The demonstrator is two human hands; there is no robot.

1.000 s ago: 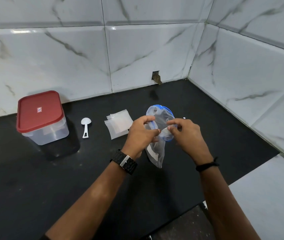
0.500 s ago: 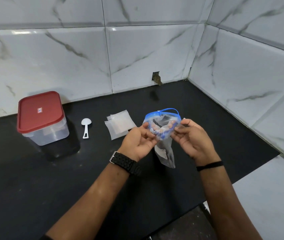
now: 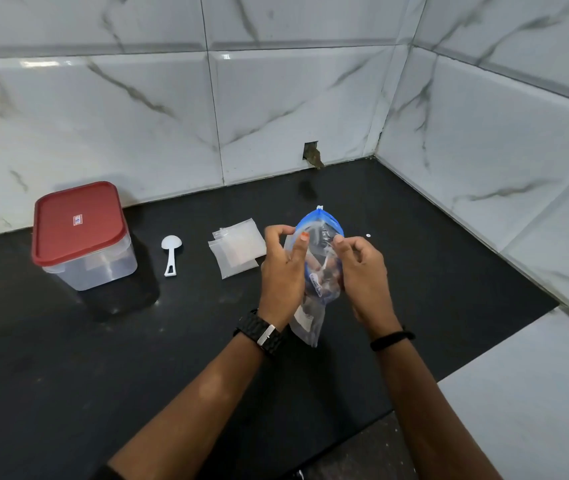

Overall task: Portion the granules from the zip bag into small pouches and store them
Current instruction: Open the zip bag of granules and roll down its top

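Observation:
A clear zip bag [image 3: 317, 258] with a blue zip top hangs upright above the black counter [image 3: 137, 358], held between both hands. My left hand [image 3: 283, 271] grips its left side, thumb and fingers pinching the top edge. My right hand [image 3: 362, 275] grips the right side near the zip. The bag's mouth looks spread apart; its granules cannot be made out. A small stack of clear pouches [image 3: 238, 247] lies flat just left of my hands. A white scoop [image 3: 171, 252] lies further left.
A clear tub with a red lid [image 3: 80, 233] stands at the back left of the counter. White marble-look tiled walls close the back and right. A small white speck [image 3: 368, 235] lies right of the bag. A white ledge [image 3: 536, 393] adjoins the counter's right front.
Both hands turned and slid down the bag's sides while pulling its mouth apart; the bag rose a little and now stands taller between them.

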